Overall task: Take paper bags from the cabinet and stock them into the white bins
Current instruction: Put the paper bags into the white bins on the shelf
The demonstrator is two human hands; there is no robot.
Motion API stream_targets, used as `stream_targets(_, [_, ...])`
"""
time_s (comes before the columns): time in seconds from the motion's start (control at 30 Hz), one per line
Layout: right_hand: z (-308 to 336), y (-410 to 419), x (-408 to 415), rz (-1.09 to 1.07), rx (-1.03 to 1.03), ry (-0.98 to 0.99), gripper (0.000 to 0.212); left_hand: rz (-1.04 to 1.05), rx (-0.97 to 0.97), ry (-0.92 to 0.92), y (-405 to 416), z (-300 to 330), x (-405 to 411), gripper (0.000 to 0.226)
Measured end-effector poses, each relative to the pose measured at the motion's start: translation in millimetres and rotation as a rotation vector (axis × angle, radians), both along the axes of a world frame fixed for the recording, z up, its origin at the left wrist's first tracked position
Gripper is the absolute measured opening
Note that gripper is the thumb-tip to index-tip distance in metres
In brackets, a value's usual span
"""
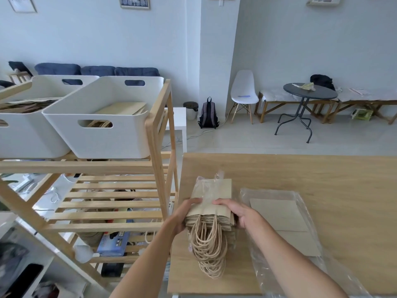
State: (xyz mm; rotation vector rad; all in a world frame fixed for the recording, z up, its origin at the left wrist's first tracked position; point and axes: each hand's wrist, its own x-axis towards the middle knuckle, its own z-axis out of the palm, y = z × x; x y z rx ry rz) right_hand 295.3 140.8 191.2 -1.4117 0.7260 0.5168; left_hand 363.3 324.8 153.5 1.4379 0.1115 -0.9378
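Observation:
A thick stack of brown paper bags, partly in clear plastic wrap, is held just above the wooden table; its twine handles hang toward me. My left hand grips the stack's left side. On the right side my right hand grips it with fingers on top. Two white bins stand on the wooden shelf to the left: the nearer bin holds flat paper bags, and the farther left bin also holds brown bags.
An opened clear plastic wrapper with a flat cardboard sheet lies on the table right of the stack. Lower shelf slats carry assorted items. Beyond are a white chair, a round dark table, a backpack and benches.

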Motion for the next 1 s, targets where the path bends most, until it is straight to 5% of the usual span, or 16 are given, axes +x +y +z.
stream_targets(0.17, [-0.6, -13.2, -6.0, 0.007, -0.018, -0.012, 0.056, 0.002, 0.015, -0.010, -7.0, 5.7, 5.3, 0.067])
stream_targets(0.37, [-6.5, -33.0, -29.2, -0.023, 0.104, -0.018, 0.044, 0.030, 0.055, -0.061, -12.7, 14.9, 10.7, 0.037])
stream_targets(0.53, [4.0, -48.1, -55.2, -0.039, 0.211, -0.038, 0.037, 0.068, 0.123, -0.232, -15.1, 15.1, 11.0, 0.049])
stream_targets(0.7, [18.2, -65.8, -74.9, -0.046, 0.262, -0.086, 0.041, 0.146, 0.306, -0.586, -24.5, 22.6, -2.8, 0.053])
stream_targets(0.8, [25.7, -83.3, -87.6, -0.051, 0.278, -0.116, 0.053, 0.170, 0.522, -1.009, -27.3, 32.6, -20.5, 0.052])
stream_targets(0.9, [35.4, -103.3, -103.4, -0.047, 0.304, -0.130, 0.049, -0.043, 0.696, -1.549, -29.9, 40.8, -38.3, 0.069])
stream_targets(1.0, [44.5, -120.3, -118.5, -0.035, 0.348, -0.166, 0.052, -0.402, 0.740, -1.878, -48.3, 55.5, -66.1, 0.100])
